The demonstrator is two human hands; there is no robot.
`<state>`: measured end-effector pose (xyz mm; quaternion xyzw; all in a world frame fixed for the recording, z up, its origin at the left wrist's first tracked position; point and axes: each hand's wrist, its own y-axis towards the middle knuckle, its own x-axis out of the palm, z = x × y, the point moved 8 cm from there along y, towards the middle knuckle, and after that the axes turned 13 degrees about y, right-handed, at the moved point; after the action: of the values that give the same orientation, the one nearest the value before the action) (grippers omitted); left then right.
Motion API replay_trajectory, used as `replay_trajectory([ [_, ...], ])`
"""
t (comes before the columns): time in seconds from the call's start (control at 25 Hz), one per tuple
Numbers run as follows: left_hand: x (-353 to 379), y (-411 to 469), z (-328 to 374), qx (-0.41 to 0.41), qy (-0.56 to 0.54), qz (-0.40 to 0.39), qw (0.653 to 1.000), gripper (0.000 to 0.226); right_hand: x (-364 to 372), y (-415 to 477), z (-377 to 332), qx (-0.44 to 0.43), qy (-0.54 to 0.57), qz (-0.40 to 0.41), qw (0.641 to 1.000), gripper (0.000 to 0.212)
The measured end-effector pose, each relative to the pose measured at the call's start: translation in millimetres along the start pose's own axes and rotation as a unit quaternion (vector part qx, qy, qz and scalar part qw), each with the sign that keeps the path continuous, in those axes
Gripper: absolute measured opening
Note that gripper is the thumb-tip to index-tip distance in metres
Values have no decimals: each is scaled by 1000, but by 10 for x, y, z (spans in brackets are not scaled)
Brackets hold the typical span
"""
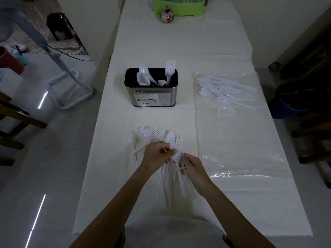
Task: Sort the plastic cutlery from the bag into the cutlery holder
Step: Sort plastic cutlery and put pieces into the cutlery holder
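Just this side of the cutlery holder (151, 87), left hand (157, 155) clasps the fanned cutlery (147, 131); right hand (194, 167) fingers (184, 168) pinch one spoon (183, 187), likely singling it out.

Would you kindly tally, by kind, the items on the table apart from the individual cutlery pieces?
Cutlery holder: 1
Clear plastic bag: 1 (it looks like one long bag, with cutlery at its far end)
Green basket: 1
Small red-and-white pot: 1
Total: 4
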<state>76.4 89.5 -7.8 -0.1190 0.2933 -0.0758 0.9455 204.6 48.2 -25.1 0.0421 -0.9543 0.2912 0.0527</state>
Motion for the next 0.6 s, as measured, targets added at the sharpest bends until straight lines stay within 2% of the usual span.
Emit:
replay_trajectory([
  [0.12,-11,57,-19,1,40,30,999,21,76,-106,121,73,83,-41,993,40],
  [0.2,-25,114,-61,-20,41,45,998,20,81,-188,201,98,98,-50,989,32],
  [0.28,-28,191,-104,-38,29,56,997,12,7,-215,276,98,70,-26,992,27],
  [0.36,-56,327,-189,-53,37,78,995,15,-98,-202,350,98,68,5,993,27],
  [0.48,-6,591,-280,-51,142,52,987,23,-225,-183,378,94,84,25,992,28],
  [0.6,69,723,-224,-41,235,31,971,8,-298,-147,358,88,82,33,992,28],
])
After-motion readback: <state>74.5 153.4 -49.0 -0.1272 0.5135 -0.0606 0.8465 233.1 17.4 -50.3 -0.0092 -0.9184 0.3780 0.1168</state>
